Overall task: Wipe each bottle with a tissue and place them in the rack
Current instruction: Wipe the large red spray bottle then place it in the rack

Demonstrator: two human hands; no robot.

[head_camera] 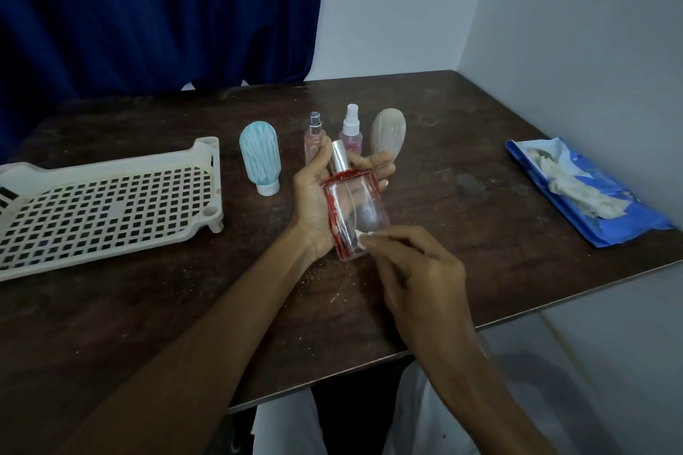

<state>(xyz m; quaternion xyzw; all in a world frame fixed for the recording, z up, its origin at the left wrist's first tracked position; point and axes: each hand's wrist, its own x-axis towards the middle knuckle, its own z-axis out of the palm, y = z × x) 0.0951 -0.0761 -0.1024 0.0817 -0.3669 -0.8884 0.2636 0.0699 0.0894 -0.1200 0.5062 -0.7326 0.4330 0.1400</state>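
Head view, 2 hands in frame. Left hand (314, 203) and right hand (417, 270) are both bare. The left forearm (207, 336) and right forearm (476, 380) are also bare, uncovered down to the lower frame edge. Nails are trimmed short where visible; 1 nail (385, 182) on the left hand shows pale. At the bottom of the view, white cloth covers the left leg (281, 428) and the right leg (443, 417), with a dark gap between the 2. Garment type cannot be told.

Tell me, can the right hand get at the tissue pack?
Probably yes: only bare table lies between the right hand and the tissue pack, though the hand is pinching a tissue against the bottle.
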